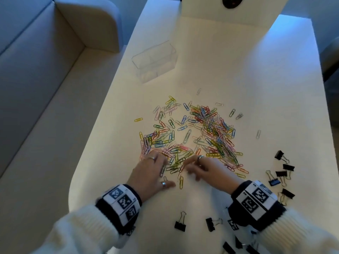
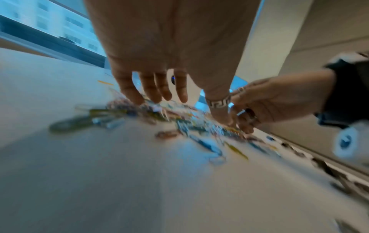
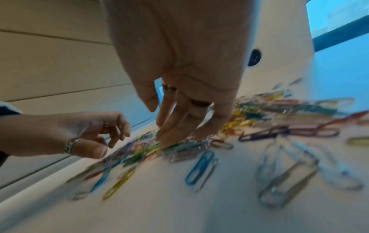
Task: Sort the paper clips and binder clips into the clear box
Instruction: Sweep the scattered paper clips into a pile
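A wide heap of coloured paper clips (image 1: 211,129) lies in the middle of the white table (image 1: 238,70). The clear box (image 1: 155,61) stands behind it to the left, with no clips visible inside. Black binder clips (image 1: 280,174) lie scattered at the right and near the front edge (image 1: 180,223). Both hands are at the near edge of the heap, blurred by motion. My left hand (image 1: 161,167) has its fingers (image 2: 155,93) loosely spread down onto the clips. My right hand (image 1: 190,167) points its fingertips (image 3: 169,138) down into the clips beside it. Neither hand visibly holds a clip.
A pale sofa (image 1: 36,70) runs along the table's left side. At the table's far end stands a white upright panel (image 1: 201,8) with a black round part (image 1: 232,1). Single clips (image 1: 258,134) lie apart from the heap.
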The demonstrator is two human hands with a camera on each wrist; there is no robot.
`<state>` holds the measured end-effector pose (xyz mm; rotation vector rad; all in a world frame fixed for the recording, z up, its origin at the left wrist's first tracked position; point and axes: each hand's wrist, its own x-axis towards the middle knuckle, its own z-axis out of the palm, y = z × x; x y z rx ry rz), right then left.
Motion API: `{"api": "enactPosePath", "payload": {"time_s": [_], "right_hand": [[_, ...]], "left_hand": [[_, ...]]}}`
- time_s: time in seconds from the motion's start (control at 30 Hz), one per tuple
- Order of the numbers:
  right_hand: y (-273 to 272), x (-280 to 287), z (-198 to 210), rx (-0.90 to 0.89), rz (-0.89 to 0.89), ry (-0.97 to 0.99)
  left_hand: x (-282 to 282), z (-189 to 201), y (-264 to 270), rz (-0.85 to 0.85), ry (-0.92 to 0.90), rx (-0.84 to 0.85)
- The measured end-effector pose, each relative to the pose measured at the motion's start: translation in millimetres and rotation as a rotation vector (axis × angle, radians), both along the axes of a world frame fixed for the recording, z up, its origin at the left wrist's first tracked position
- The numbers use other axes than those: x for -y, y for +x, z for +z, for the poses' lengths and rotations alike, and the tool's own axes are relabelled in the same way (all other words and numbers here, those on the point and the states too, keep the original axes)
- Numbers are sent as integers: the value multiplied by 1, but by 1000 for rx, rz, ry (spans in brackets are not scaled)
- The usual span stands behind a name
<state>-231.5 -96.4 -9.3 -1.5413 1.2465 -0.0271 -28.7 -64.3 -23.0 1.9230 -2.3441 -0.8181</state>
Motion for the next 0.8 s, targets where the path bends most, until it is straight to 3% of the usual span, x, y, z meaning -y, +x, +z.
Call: {"api": "enactPosePath", "payload": {"time_s": [0.07,0.17,0.3,0.47,0.57,0.67,0.73,0.8], "right_hand": [[-13,4,6,-9,-238,-166],[-39,4,5,-292,-467,-307],[-40,-8,-12,-434,-446,-82],[2,-9,-17,-389,-258,-91],[15,-1,-9,-356,-184,-88],[-5,26,0,-334,-318,-228],[-32,55,1,-386,-424,-312],[-60,85,-5,-500,-503,-287]], "left_hand": [[5,4,11,125,-121,-31],[-1,2,27,318,-97,43],[-6,-13,18,380,270,117],[16,-21,-23,264,241,125],[28,-11,-42,160,273,39],[57,4,-27,226,153,-82],[85,9,-4,309,26,-31],[111,7,20,421,45,72]]}}
